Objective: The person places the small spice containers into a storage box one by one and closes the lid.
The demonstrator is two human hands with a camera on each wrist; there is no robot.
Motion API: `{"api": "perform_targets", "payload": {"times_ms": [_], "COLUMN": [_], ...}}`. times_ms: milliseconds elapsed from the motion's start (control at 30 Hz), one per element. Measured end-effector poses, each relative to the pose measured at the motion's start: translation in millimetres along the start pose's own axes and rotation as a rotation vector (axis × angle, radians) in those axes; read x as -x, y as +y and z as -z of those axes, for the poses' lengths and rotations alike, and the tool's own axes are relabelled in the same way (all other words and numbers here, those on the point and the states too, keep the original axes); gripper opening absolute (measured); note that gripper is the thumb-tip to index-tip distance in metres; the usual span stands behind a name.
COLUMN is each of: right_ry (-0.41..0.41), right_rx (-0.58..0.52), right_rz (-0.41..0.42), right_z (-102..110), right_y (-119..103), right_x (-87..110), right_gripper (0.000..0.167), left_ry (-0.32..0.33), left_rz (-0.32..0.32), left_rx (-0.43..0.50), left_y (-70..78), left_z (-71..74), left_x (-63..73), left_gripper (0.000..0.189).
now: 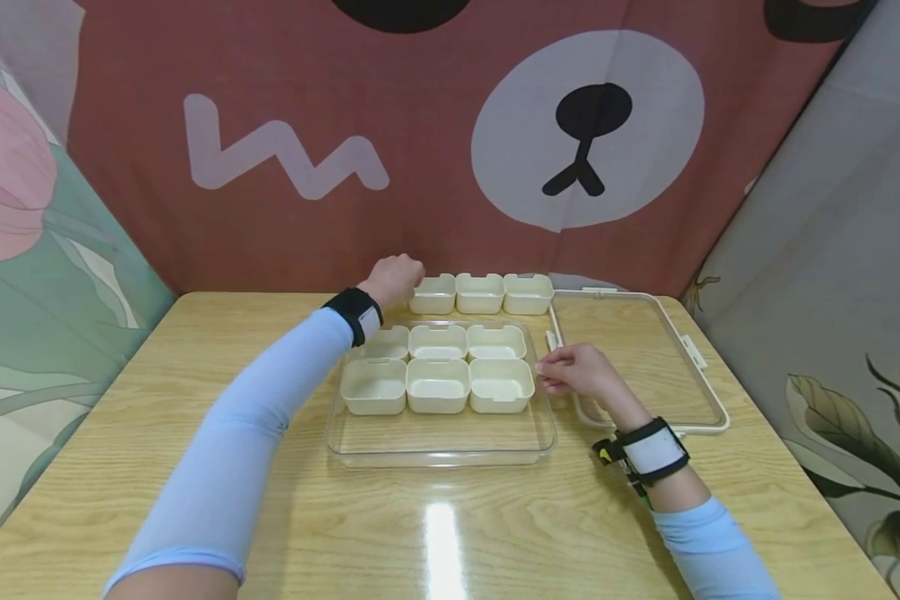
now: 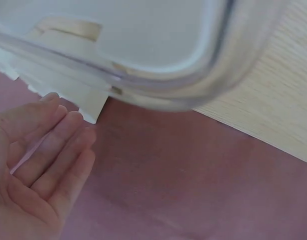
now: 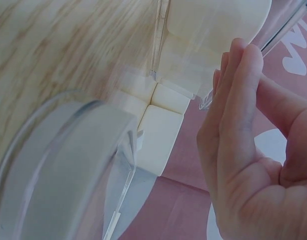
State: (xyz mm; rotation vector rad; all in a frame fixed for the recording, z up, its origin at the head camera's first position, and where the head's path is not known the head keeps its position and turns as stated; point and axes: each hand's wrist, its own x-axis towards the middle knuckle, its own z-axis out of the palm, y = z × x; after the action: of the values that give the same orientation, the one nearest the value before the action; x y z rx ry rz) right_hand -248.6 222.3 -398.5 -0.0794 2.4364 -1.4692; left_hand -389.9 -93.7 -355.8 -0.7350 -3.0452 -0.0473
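Note:
My left hand [image 1: 397, 279] reaches to the back of the table, its fingertips beside the leftmost bin [image 1: 432, 295] of a row of three small cream bins. In the left wrist view its fingers [image 2: 61, 150] are loosely extended, with nothing visibly held. A clear plastic tray [image 1: 442, 457] lies in front, holding two rows of three cream bins [image 1: 437, 387]. At the tray's right side is my right hand [image 1: 581, 372], fingertips right at the rim. The right wrist view shows nearly straight fingers [image 3: 238, 115], the thumb close against them.
A clear lid with a white frame [image 1: 708, 392] and side clips lies flat on the wooden table [image 1: 307, 517], right of the tray. Directly behind the table hangs a brown cloth [image 1: 292, 242] with a printed animal face. Patterned cloths flank both sides.

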Motion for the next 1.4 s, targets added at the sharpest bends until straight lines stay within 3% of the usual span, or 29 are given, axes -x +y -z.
{"api": "perform_targets", "payload": {"times_ms": [233, 567, 900, 1000, 1233, 1400], "right_ry": [0.001, 0.004, -0.001, -0.003, -0.003, 0.002], "right_rx": [0.004, 0.003, -0.006, -0.01, -0.003, 0.005], "right_rz": [0.002, -0.003, 0.003, 0.01, 0.011, 0.008], "right_z": [-0.4, 0.0, 0.9, -0.1, -1.0, -0.7], "right_y": [-0.5, -0.4, 0.3, 1.3, -1.0, -2.3], "right_x": [0.6, 0.9, 1.1, 0.9, 1.8, 2.3], "right_gripper": [0.032, 0.033, 0.03, 0.029, 0.029, 0.03], "left_ry": [0.045, 0.007, 0.002, -0.004, 0.042, 0.039], "left_rz": [-0.061, -0.077, -0.071, -0.056, -0.058, -0.049], "left_rx": [-0.076, -0.104, -0.065, -0.061, -0.157, -0.123], "left_y": [-1.7, 1.2, -10.9, -7.7, -0.1, 1.2], "left_z": [-8.1, -6.3, -15.8, -13.5, -9.3, -6.3], "left_x": [-6.1, -3.2, -7.5, -5.0, -4.8, -5.1], "left_gripper": [0.024, 0.024, 0.017, 0.016, 0.02, 0.019]}}
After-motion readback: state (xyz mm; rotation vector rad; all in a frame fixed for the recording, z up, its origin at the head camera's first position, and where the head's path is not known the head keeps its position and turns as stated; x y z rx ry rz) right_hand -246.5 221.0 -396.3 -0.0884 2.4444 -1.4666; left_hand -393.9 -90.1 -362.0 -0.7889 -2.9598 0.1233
